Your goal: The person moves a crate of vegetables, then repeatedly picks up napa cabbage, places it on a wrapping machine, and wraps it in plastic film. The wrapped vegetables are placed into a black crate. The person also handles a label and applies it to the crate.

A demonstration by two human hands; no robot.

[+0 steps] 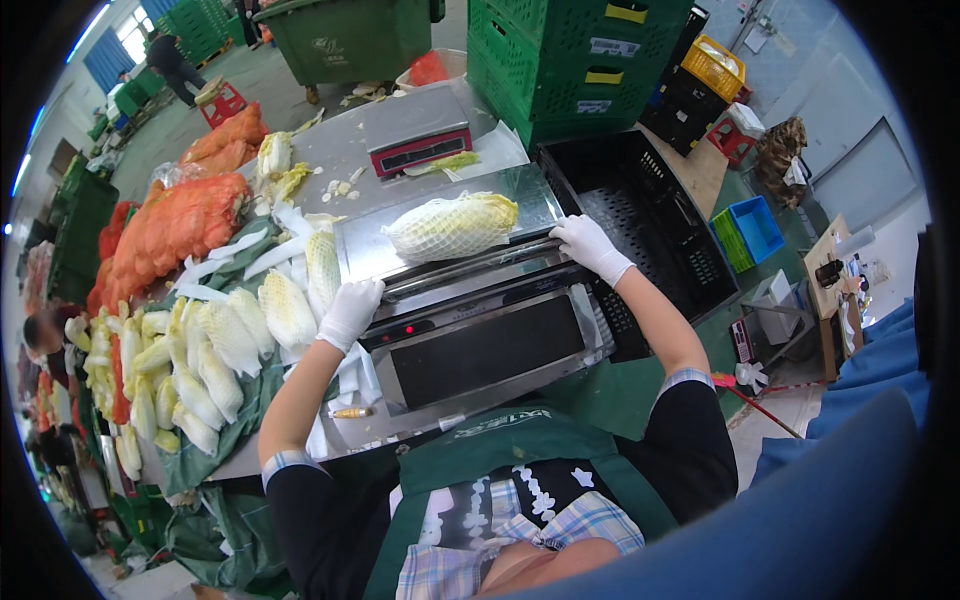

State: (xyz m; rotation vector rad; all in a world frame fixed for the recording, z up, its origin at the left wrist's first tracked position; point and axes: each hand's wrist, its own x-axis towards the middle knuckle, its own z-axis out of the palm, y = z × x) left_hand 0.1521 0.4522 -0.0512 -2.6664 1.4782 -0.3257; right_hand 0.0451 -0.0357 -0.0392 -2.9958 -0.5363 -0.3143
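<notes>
A napa cabbage point(457, 225) in a white foam net lies on its side on the shiny metal top of a film-wrapping machine point(405, 330). Clear plastic film point(487, 264) is drawn across just in front of it, catching the light. My left hand point(352, 311), in a white glove, has its fingers closed on the film's left end. At the right end, my gloved right hand point(592, 244) pinches the film beside the cabbage's plate. Nearer my body is the machine's black heating pad point(487, 351), with a red light lit on the strip behind it.
Netted cabbages point(286, 311) and unwrapped ones crowd the left of the table. Orange mesh sacks point(176, 217) lie behind them. A scale point(416, 127) stands at the back; a black crate point(637, 210) and stacked green crates point(577, 67) are at right. A yellow-handled tool point(351, 412) lies nearby.
</notes>
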